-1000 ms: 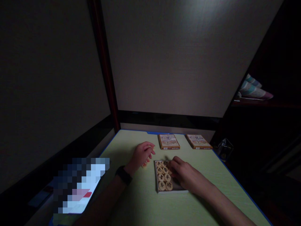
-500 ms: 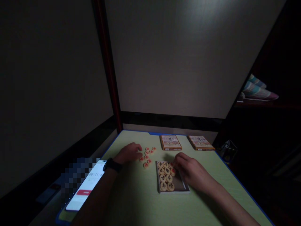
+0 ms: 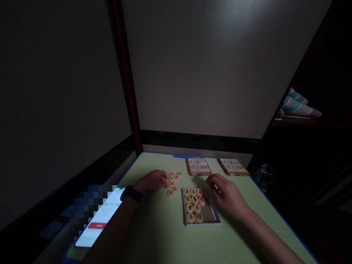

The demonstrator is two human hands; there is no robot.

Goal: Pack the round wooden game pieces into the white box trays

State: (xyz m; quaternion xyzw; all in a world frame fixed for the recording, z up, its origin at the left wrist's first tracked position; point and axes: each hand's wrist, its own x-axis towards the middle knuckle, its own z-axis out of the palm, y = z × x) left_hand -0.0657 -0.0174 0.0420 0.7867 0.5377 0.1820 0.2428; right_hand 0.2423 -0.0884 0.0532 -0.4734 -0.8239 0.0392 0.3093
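A shallow rectangular tray (image 3: 213, 216) lies on the pale green table (image 3: 165, 234), with several round wooden game pieces (image 3: 194, 205) in rows in its left half. My right hand (image 3: 227, 194) hovers over the tray's far right corner, fingers curled near a red-marked piece (image 3: 205, 192); whether it grips one is unclear. My left hand (image 3: 151, 180), with a dark wristband (image 3: 131, 193), rests curled on the table, its fingertips touching a loose cluster of red-marked pieces (image 3: 172, 181).
Two flat orange-edged boxes (image 3: 198, 166) (image 3: 233, 166) lie at the table's far edge. A lit phone (image 3: 96, 220) sits at the near left corner. A small clear container (image 3: 263, 175) stands off the right edge. Walls close in behind and left.
My left hand drew back from over the loose pieces, uncovering them, then settled beside them. My right hand shifted from the tray's middle toward its far right corner.
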